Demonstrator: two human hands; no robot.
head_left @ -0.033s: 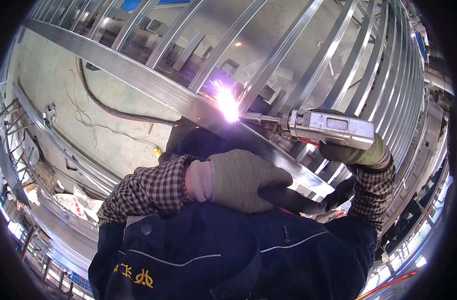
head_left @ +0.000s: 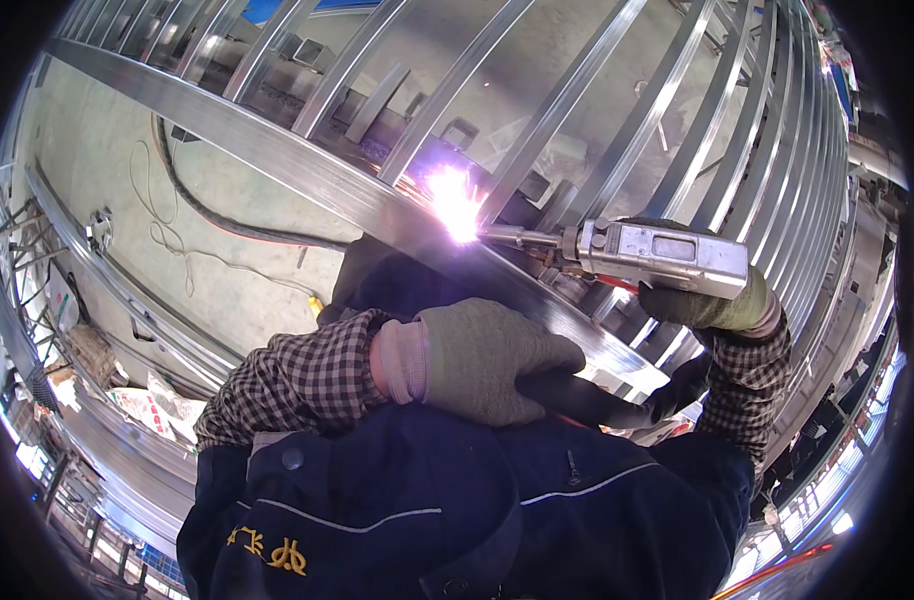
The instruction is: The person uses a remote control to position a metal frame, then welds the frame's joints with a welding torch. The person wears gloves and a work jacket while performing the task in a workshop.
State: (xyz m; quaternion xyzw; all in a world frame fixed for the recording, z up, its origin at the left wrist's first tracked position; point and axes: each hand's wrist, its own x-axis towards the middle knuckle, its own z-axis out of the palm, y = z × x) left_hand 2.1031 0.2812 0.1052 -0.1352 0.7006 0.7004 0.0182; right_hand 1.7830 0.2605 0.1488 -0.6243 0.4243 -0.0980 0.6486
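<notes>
My right hand (head_left: 712, 300), in a grey-green glove, is wrapped round a silver handheld welding gun (head_left: 667, 256). The gun's nozzle points left, and a bright pinkish-white flare with sparks (head_left: 457, 215) burns at its tip. That flare sits where an upright bar (head_left: 557, 115) meets the long shiny metal rail (head_left: 267, 140). Close to my body, my left hand (head_left: 487, 362), gloved too, is closed round a thick black hose (head_left: 612, 402) that runs off to the right. The glove hides most of its fingers.
Many parallel metal bars (head_left: 667, 100) stretch away beyond the rail. A dark cable (head_left: 212, 217) and a thin cord (head_left: 162, 235) lie on the pale floor at left. Long metal profiles (head_left: 127, 300) lie farther left. Short square tube pieces (head_left: 461, 133) show between the bars.
The sparks round the flare have changed shape, with fewer streaks upward and a streak along the rail to the left. Both hands and the gun hold their places.
</notes>
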